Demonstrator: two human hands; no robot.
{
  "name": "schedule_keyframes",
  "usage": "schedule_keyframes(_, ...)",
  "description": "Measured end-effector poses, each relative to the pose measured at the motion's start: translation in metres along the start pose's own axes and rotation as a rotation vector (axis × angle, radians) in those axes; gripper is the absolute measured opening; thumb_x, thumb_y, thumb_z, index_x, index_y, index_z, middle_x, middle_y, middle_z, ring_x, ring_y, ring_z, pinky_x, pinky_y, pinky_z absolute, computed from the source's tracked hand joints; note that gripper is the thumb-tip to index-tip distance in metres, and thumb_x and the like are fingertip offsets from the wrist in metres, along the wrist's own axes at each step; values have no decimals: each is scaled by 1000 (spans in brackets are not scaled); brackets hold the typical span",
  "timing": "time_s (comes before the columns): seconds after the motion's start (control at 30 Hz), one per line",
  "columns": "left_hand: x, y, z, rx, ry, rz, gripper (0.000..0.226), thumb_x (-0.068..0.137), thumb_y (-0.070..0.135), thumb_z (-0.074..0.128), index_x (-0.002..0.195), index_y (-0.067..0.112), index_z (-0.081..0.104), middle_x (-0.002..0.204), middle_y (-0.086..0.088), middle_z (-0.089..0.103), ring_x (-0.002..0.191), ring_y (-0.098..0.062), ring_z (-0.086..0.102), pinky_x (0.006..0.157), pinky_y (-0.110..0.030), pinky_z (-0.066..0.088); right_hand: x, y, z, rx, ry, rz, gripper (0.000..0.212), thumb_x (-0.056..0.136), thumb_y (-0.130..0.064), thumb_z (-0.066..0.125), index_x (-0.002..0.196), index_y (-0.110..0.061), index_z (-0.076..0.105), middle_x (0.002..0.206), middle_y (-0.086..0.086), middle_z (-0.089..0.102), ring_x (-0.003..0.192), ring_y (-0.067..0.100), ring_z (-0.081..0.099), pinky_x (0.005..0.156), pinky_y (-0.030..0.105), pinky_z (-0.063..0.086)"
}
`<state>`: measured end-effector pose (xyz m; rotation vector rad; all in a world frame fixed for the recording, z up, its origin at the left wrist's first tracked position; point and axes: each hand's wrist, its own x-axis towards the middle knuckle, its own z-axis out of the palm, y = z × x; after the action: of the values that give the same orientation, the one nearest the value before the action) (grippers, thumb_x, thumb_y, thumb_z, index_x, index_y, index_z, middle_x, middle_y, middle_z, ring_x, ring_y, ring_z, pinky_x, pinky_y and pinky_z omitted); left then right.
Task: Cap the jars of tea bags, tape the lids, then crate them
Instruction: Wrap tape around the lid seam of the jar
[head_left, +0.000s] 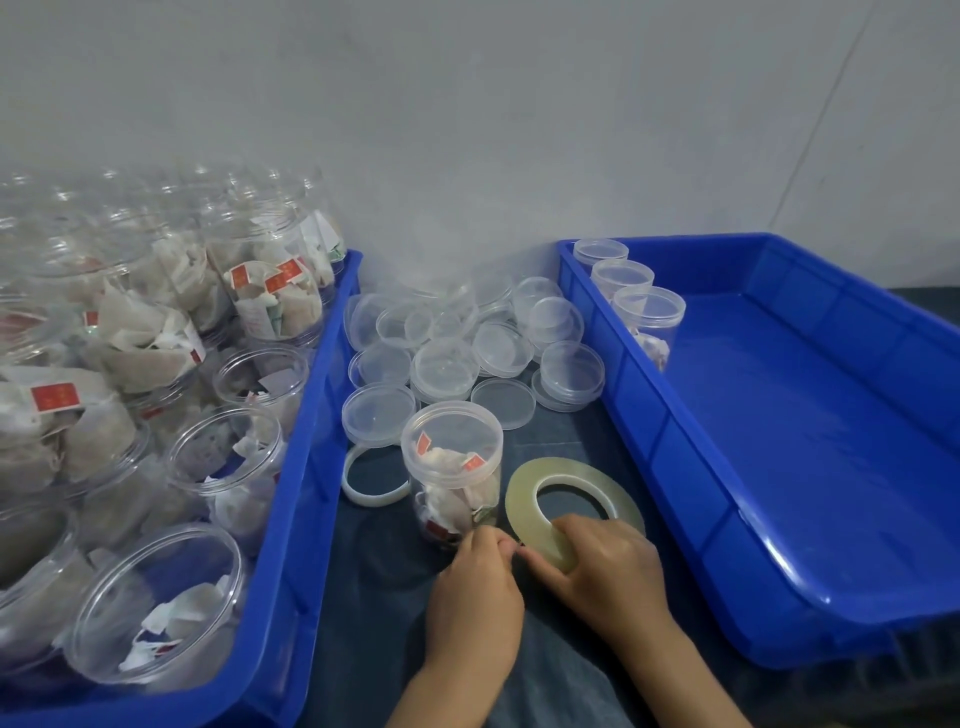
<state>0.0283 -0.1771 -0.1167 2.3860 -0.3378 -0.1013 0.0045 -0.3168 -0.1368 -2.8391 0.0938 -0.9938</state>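
Note:
A capped clear jar of tea bags (453, 467) stands on the dark cloth between two blue crates. Right of it lies a flat roll of clear tape (571, 496). My right hand (608, 566) grips the roll's near edge. My left hand (475, 587) pinches at the tape's end beside the right thumb, close to the jar's base. Several loose clear lids (452, 366) lie behind the jar. The left crate (301, 467) holds several open jars of tea bags (228, 462). The right crate (753, 519) holds three capped jars (648, 317) in its far left corner.
A spent white tape ring (375, 475) lies left of the jar. A grey wall rises behind the crates. The dark cloth (363, 597) covers the work surface between the crates.

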Motion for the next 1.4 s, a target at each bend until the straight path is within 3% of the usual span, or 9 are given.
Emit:
schedule_keyframes(0.27,-16,-8,-4,-227,-200,3,24,98,37,37,78,31,48,81,7,58,87,-14,61,84,-36,46,3,1,4,-78,-182,34,37,44,-18,86,53,-18,50,47,-5,48,43,16,46,45,23,28)
schedule_keyframes(0.4,-14,-14,-3,-272,-241,-38,30,87,57,50,73,30,51,64,10,61,67,-4,62,72,-31,49,4,0,4,-111,-317,83,13,66,-29,69,71,-21,61,63,-6,58,61,15,54,57,23,28)
schedule_keyframes(0.8,-12,-30,6,-596,-190,-118,29,91,3,54,73,22,65,63,11,65,53,-7,60,51,-16,43,7,-4,0,-70,-327,98,26,48,-18,80,58,-18,55,49,-5,52,46,17,50,47,25,36)
schedule_keyframes(0.9,-11,-31,5,-582,-156,-103,25,93,6,52,76,22,62,62,14,64,53,-6,59,53,-19,44,8,1,-1,-9,-360,37,22,67,-33,71,82,-18,64,65,-5,62,63,20,58,60,29,40)
schedule_keyframes(1.0,-14,-29,4,-560,-120,-101,23,96,13,50,76,21,57,59,14,62,52,-7,57,56,-24,46,12,15,-9,110,-538,-23,51,75,-66,54,113,-32,54,98,-13,61,96,10,53,79,23,32)
schedule_keyframes(1.13,-13,-27,-4,-686,-14,-178,24,101,10,39,79,12,49,51,3,59,46,-11,56,54,-35,50,16,28,-24,58,-641,-88,56,69,-79,49,103,-35,54,98,-24,49,104,-2,44,98,18,19)
schedule_keyframes(1.23,-16,-25,-23,-438,92,40,25,99,13,43,77,22,49,68,6,56,59,-12,57,65,-45,53,17,29,-35,-22,-694,-78,59,67,-84,39,90,-32,52,90,-24,45,102,-4,44,112,33,7)
schedule_keyframes(1.3,-15,-20,-40,-233,247,270,26,97,13,43,75,26,49,78,11,50,66,-17,55,61,-44,49,19,28,-42,-59,-564,-88,60,67,-85,35,79,-29,53,80,-20,50,90,2,54,109,43,17)
schedule_keyframes(1.4,-9,-17,-52,-132,528,418,22,90,19,45,74,9,56,80,0,53,66,-17,52,54,-33,47,26,33,-42,-32,-196,-48,49,65,-63,70,57,-16,56,59,-3,60,63,19,62,86,44,39)
